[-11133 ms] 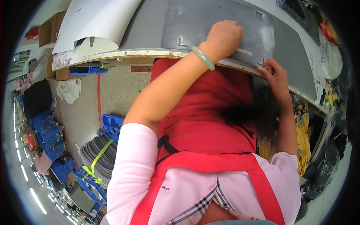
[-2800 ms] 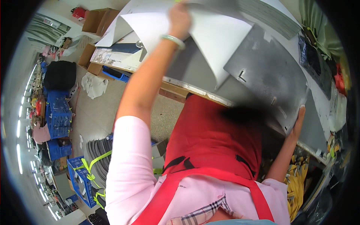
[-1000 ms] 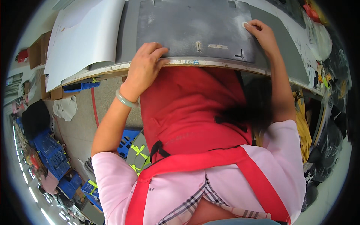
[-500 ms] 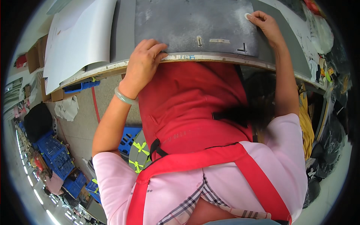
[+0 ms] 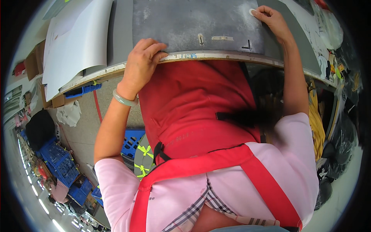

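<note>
Between the thumb and fingers of my right hand (image 5: 271,21) is a small white disc, perhaps chalk (image 5: 252,12), at the upper right part of a dark grey sheet (image 5: 185,25). White smudges spread over the sheet beside it. My left hand (image 5: 143,58) rests at the sheet's lower left corner by the table's front edge, fingers stretched out and a little bent, with nothing seen in them. Two pale strips of tape (image 5: 222,38) and a black corner mark (image 5: 247,45) lie near the sheet's lower edge.
Left on the table (image 5: 116,50) lies a large curling white sheet (image 5: 77,42). A clear plastic bag (image 5: 328,29) and small scraps are at the far right. Blue crates (image 5: 62,162) stand on the floor to the left. Black bags (image 5: 346,139) and yellow cloth (image 5: 316,127) hang at the right.
The whole view has shifted slightly, so table and hands appear a little higher and to the left. The right hand still pinches the white disc; the left hand stays at the sheet's corner.
</note>
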A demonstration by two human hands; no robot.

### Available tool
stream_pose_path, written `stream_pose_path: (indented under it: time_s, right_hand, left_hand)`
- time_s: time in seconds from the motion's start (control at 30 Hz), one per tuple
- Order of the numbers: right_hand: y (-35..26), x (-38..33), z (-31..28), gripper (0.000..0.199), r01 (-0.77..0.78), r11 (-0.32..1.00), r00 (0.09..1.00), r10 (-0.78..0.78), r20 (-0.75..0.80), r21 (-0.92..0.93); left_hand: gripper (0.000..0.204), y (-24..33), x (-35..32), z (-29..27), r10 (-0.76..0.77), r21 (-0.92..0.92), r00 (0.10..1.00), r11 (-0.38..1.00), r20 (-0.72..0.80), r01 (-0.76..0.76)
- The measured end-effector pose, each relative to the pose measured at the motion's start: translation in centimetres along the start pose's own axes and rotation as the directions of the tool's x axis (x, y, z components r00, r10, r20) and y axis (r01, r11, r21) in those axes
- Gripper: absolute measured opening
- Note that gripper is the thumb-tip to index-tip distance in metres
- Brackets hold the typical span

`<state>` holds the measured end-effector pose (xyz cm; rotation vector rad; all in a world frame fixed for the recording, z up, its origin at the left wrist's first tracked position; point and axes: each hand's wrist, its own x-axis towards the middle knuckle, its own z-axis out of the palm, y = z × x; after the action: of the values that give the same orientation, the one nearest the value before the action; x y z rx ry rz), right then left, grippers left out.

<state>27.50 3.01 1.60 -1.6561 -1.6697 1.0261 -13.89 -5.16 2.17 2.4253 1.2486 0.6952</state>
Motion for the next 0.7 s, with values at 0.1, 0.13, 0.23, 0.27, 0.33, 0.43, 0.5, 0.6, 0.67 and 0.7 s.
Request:
stream_pose_path:
  time_s: [0.1,0.13,0.23,0.27,0.33,0.43,0.5,0.6,0.67,0.7]
  right_hand:
    - [-1.0,-0.7,0.2,0.025,-0.009,0.999,0.999,0.008,-0.032,-0.052]
    - [-0.9,-0.7,0.1,0.026,0.002,0.998,0.999,-0.004,-0.032,-0.056]
    - [-0.8,-0.9,-0.1,0.025,0.012,0.999,0.998,-0.015,-0.061,-0.052]
    - [-1.3,-1.0,0.3,0.023,0.001,0.999,0.996,-0.004,-0.086,-0.038]
    - [-2.0,-1.2,0.3,0.022,-0.02,0.999,0.993,0.017,-0.114,-0.029]
    - [-2.3,-1.0,0.7,0.024,-0.047,0.999,0.992,0.045,-0.118,-0.015]
    - [-2.2,-1.0,0.8,0.024,-0.06,0.998,0.99,0.059,-0.129,-0.004]
    - [-1.7,-1.0,0.6,0.025,-0.05,0.997,0.99,0.042,-0.137,-0.055]
    - [-1.3,-1.0,0.5,0.025,-0.02,0.995,0.988,0.004,-0.153,-0.098]
    - [-1.2,-1.0,0.6,0.026,-0.001,0.993,0.987,-0.018,-0.157,-0.118]
  left_hand:
    - [0.02,-0.1,0.1,0.0,0.006,-0.013,1.0,1.0,0.001,-0.006]
    - [0.02,-0.1,0.2,0.1,0.012,-0.022,1.0,1.0,0.0,-0.012]
    - [0.02,0.2,0.6,0.1,0.021,-0.026,1.0,0.999,-0.002,-0.021]
    - [0.019,0.1,0.6,0.2,0.017,-0.033,1.0,0.999,-0.005,-0.017]
    - [0.017,0.1,0.5,0.1,0.008,-0.042,1.0,0.999,-0.018,-0.009]
    - [0.018,0.3,0.2,0.0,-0.01,-0.03,1.0,0.999,0.003,0.01]
    - [0.019,0.3,0.3,0.1,-0.024,-0.038,1.0,0.999,0.004,0.024]
    - [0.019,0.2,0.3,0.3,-0.011,-0.044,1.0,0.999,-0.002,0.011]
    - [0.019,0.4,0.5,0.2,-0.008,-0.033,1.0,0.999,-0.005,0.008]
    - [0.019,0.4,0.5,0.2,-0.005,-0.027,1.0,1.0,-0.002,0.005]
